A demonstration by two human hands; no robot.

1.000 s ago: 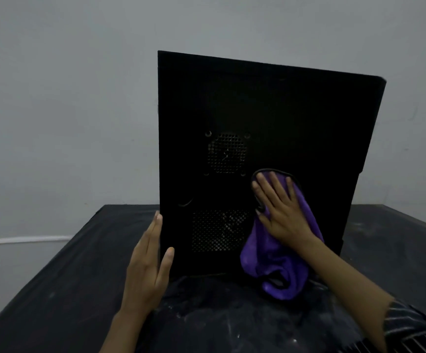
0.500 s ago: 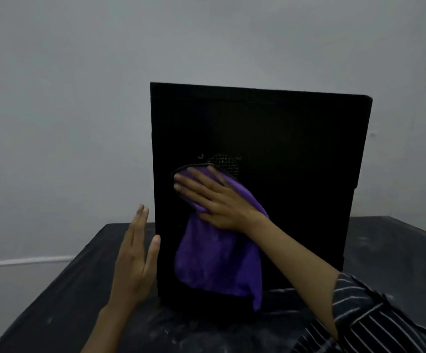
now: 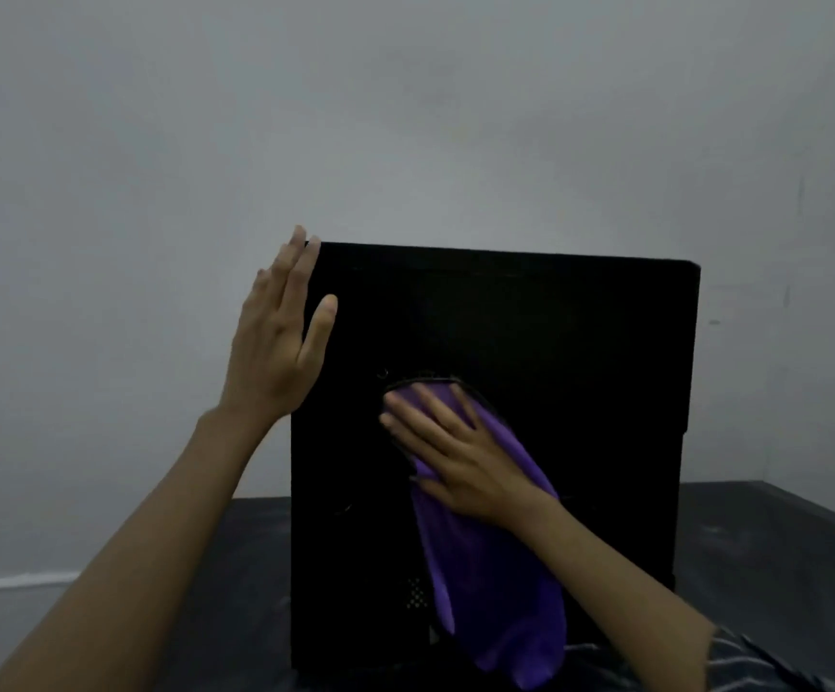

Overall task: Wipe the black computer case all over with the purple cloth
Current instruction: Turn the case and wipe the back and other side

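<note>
The flat right hand (image 3: pixel 460 457) presses the purple cloth (image 3: pixel 495 586) against the black computer case (image 3: pixel 555 352), while the open left hand (image 3: pixel 280 337) braces its upper left edge.

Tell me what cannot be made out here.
- Head view: far sides of the black computer case, hidden behind its facing panel.
- Head view: panel area under the purple cloth and the right hand.
- Head view: whether the palm of the left hand touches the case; its back faces the camera.
- Head view: vent holes, mostly too dark.
</note>
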